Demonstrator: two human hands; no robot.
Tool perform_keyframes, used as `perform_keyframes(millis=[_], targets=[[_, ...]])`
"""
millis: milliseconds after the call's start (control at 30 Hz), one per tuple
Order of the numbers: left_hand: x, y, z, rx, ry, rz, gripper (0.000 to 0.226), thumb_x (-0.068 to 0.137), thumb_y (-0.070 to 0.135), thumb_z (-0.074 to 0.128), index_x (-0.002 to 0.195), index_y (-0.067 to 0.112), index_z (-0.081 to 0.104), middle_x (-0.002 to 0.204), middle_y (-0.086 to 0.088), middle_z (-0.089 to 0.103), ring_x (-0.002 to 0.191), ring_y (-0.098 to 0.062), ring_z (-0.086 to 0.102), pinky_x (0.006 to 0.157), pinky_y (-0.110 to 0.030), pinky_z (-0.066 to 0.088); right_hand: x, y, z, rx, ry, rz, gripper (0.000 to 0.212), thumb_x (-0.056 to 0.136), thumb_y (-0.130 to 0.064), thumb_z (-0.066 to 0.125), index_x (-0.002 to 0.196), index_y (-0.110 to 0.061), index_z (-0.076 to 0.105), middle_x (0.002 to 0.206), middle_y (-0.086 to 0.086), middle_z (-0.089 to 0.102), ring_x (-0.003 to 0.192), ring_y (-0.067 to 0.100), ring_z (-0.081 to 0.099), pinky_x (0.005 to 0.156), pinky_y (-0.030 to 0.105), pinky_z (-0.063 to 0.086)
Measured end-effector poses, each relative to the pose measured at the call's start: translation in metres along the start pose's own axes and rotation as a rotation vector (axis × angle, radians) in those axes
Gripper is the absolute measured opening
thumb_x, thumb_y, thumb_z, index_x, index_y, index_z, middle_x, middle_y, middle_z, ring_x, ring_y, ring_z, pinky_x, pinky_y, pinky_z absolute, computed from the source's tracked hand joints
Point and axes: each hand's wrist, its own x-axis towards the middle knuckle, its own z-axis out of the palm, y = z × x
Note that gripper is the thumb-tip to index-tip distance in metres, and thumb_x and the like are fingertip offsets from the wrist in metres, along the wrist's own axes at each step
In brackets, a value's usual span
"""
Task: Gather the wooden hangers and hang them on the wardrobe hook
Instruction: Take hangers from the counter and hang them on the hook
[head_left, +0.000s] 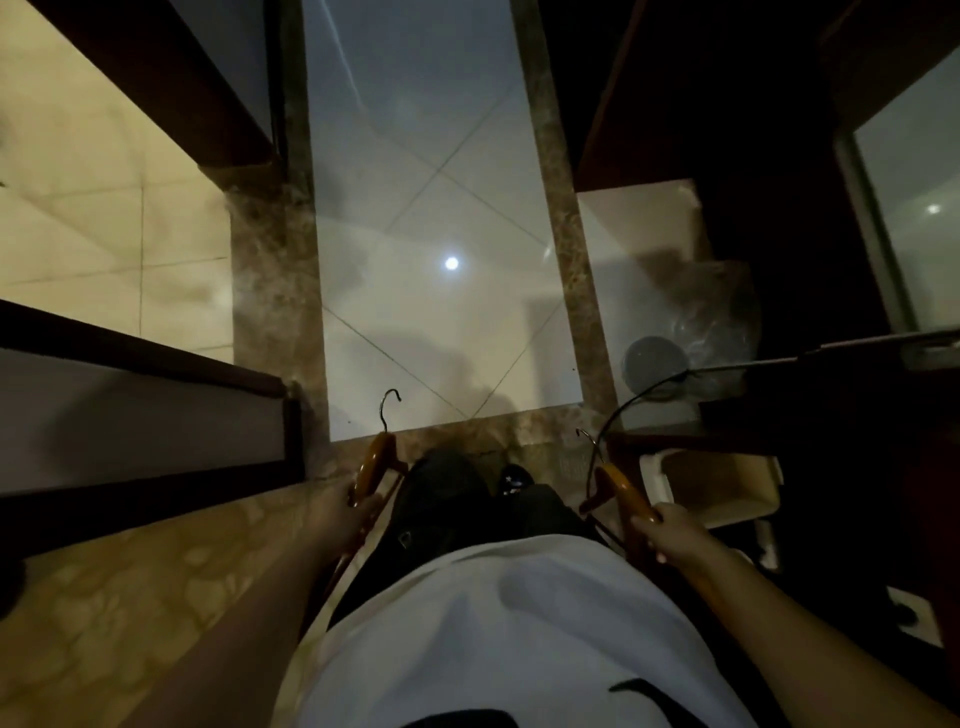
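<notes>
I look straight down at the floor of a dim hallway. My left hand is closed around an orange-brown wooden hanger at my left hip; its metal hook points forward. My right hand grips another wooden hanger at my right hip, its thin wire hook curving up and forward. Whether either hand holds more than one hanger I cannot tell. Both arms hang low beside my white shirt and dark trousers. No wardrobe hook shows.
Glossy pale floor tiles with a brown marble border run ahead. A dark door frame stands at the left. At the right are dark furniture, a small bin with a plastic liner and a cream box.
</notes>
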Motion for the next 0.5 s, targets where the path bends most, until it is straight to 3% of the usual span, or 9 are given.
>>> perform_keyframes(millis=[267,400,500], targets=[[0.065,0.038,-0.058,-0.018,0.020,-0.049,0.023,0.094,0.020,0.051,0.113,0.008,0.052,0.080,-0.003,0.056,0.064,-0.013,0.054,0.055,-0.023,0.043,0.034,-0.137,-0.021,-0.053,-0.009,-0.045,0.024,0.089,-0.034,0.055,0.094,-0.012,0.062,0.096,0.015,0.063,0.092,0.032,0.060,0.088,0.047,0.051],[0.104,0.060,-0.112,0.000,-0.018,-0.097,0.025,0.094,0.022,0.051,0.116,0.010,0.051,0.081,-0.006,0.057,0.063,-0.014,0.054,0.051,-0.021,0.042,0.042,-0.246,-0.022,-0.034,-0.079,-0.122,0.019,0.092,-0.032,0.053,0.095,-0.015,0.060,0.086,0.009,0.059,0.075,0.021,0.056,0.065,0.029,0.046],[0.132,0.078,-0.156,0.051,-0.038,-0.104,0.028,0.093,0.025,0.053,0.115,0.007,0.053,0.083,-0.008,0.060,0.066,-0.017,0.057,0.057,-0.025,0.048,0.051,-0.325,-0.028,-0.024,-0.080,-0.178,0.027,0.094,-0.025,0.051,0.111,-0.006,0.058,0.085,0.008,0.059,0.069,0.018,0.054,0.063,0.029,0.046]])
